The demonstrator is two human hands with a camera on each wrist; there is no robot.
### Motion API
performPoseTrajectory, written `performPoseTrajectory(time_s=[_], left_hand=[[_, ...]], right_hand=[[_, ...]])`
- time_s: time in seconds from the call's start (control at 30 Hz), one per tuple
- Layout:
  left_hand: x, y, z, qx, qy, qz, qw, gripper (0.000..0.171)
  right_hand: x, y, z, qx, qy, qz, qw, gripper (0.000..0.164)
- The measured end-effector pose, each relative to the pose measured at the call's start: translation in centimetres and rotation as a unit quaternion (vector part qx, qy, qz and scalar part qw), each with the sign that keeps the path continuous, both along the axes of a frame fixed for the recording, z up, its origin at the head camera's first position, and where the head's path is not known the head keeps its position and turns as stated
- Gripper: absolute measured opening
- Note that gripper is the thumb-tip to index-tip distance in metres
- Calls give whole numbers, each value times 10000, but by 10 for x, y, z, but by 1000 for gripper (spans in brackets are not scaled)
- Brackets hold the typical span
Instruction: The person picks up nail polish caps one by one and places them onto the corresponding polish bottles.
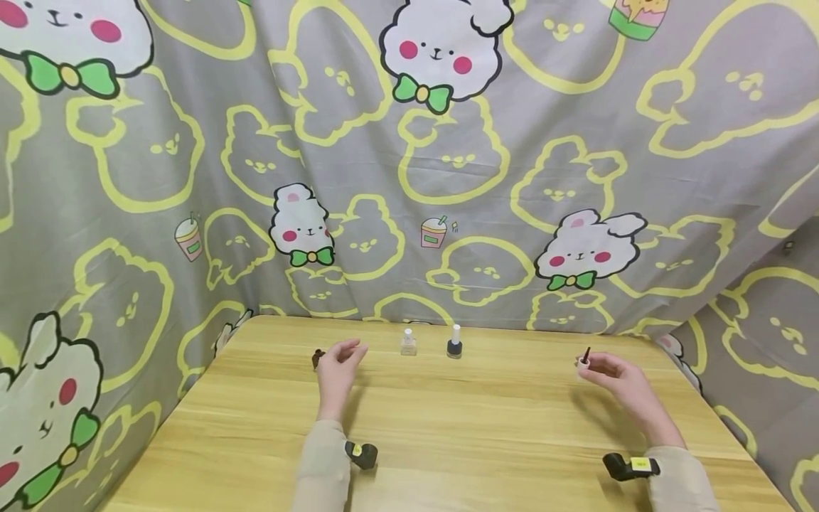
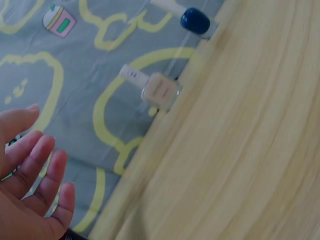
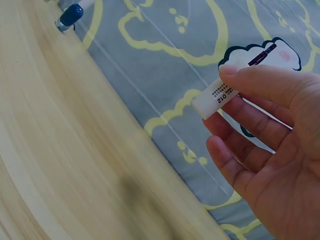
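My right hand (image 1: 617, 380) pinches a white nail polish cap (image 3: 216, 99) between thumb and fingers, above the right side of the table. Its dark brush (image 3: 262, 55) points up past the thumb, and small print with "012" shows on the cap. My left hand (image 1: 339, 366) is raised at the left with fingers loosely bent and nothing between them. Just behind it, a small dark brown object (image 1: 316, 358) is partly hidden. Between the hands stand a pale beige nail polish bottle (image 1: 408, 345) and a dark blue nail polish bottle (image 1: 454, 348), both with white caps.
The wooden table (image 1: 448, 441) runs back to a grey curtain (image 1: 384, 163) printed with rabbits and yellow outlines. More of this cloth hangs at both sides. A black camera is strapped at each wrist, over beige sleeves.
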State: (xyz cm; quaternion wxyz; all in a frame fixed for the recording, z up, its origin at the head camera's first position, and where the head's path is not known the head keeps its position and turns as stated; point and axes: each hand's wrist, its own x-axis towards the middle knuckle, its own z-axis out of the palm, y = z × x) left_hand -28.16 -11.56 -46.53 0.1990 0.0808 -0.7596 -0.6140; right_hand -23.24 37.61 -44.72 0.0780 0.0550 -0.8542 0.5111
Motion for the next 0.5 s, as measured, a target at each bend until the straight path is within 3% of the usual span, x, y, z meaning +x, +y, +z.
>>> performPoseTrajectory(time_s=[0.5], left_hand=[[0, -28, -7, 77, 159, 613, 9980, 31]], right_hand=[[-1, -19, 4, 82, 197, 223, 9995, 39]])
